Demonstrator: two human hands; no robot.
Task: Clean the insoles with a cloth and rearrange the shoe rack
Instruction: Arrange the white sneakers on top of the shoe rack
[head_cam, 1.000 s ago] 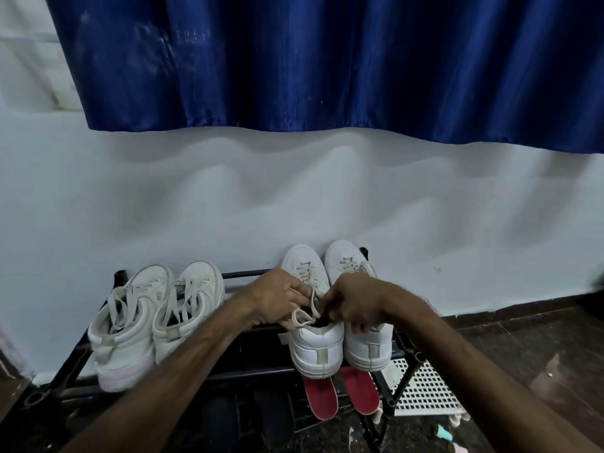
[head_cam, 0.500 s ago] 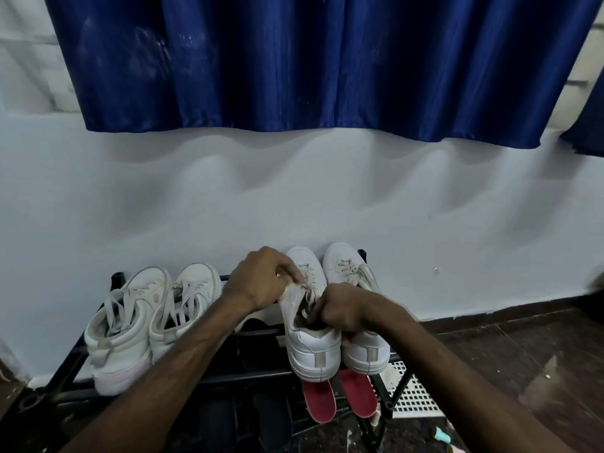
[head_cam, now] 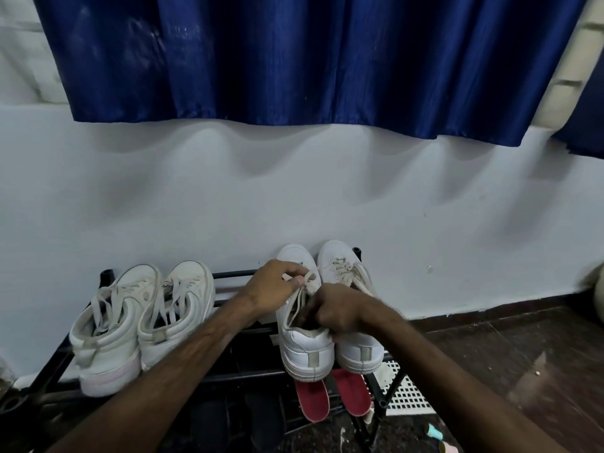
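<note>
- Head view, looking down: the left hand [head_cam: 277, 284] pinches the tongue [head_cam: 310, 284] of a white sneaker [head_cam: 305, 349] between thumb and fingertips and lifts it toward the toe, I'd judge to open the shoe's mouth.
- At the heel end of that pinch, the right hand [head_cam: 341, 312] has its fingers curled over the collar and down into the opening. It looks like a reach for the insole, but what the fingers hold inside is hidden and I cannot tell.
- The insole itself is out of sight, presumably inside the gripped sneaker, and no cloth shows anywhere.
- The sneaker stays on the shoe rack [head_cam: 233, 274], heel toward the person, so the rack bears its weight while both hands work.
- Touching it on the right-hand side sits its partner sneaker [head_cam: 358, 349], laces loose.
- Well to the left of the grip, a second white pair [head_cam: 130, 325] stands on the same top shelf, with bare bars between the two pairs.
- Directly below the grip, on a lower level, lie two red sole-shaped pieces [head_cam: 312, 400]; I cannot say whether they are insoles or shoes.
- Cleaning seems not yet begun on this shoe.
</note>
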